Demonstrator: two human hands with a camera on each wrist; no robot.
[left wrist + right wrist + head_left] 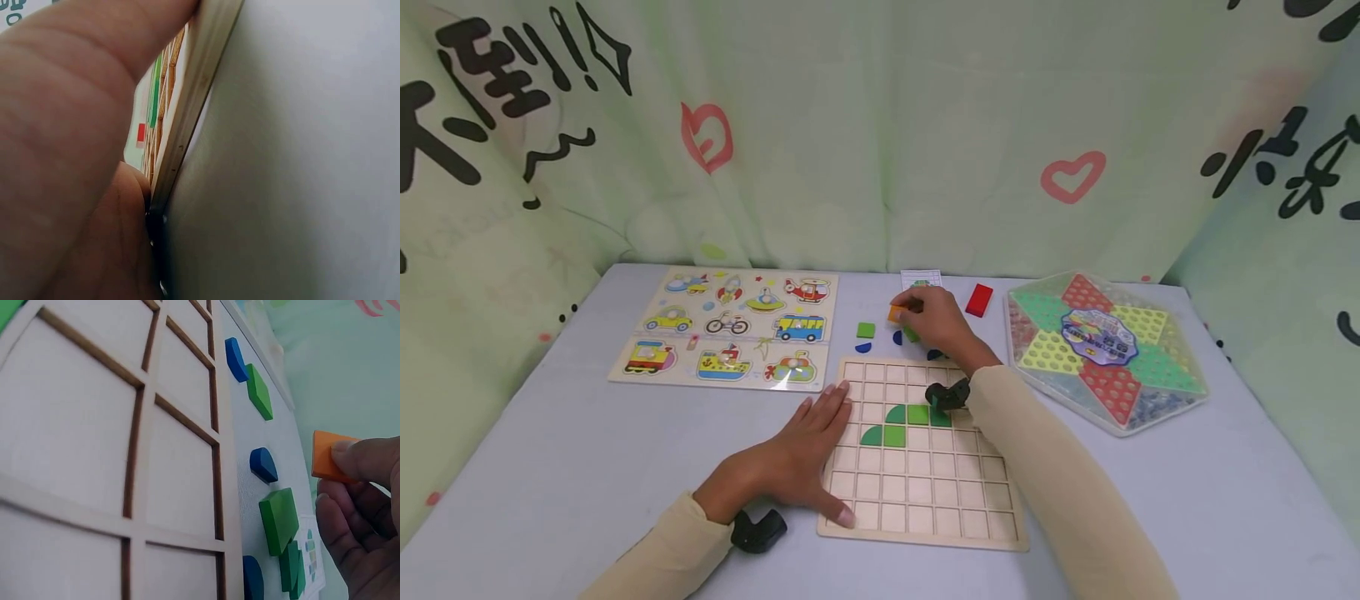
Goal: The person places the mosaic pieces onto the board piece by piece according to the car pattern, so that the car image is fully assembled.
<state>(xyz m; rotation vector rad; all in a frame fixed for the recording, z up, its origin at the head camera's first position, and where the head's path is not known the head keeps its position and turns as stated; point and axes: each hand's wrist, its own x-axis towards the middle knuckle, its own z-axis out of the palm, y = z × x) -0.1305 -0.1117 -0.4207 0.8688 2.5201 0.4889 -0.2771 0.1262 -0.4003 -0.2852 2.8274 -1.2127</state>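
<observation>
As the head view shows, we pinch the orange block [895, 313] in the right hand [936, 321], beyond the far edge of the board [925, 541]. Our dark wrist camera [951, 395] overlaps the green tiles [917, 414]; a low wrist could nudge them. The left hand [801, 454] spreads flat along the board's left edge, thumb at the near left corner; uneven pressure could slide the board. The left wrist view shows skin against the board's side, but we cannot tell the force. In the right wrist view, our fingers curl below the thumb; a slack pinch could drop the block among the blue pieces [264, 465].
</observation>
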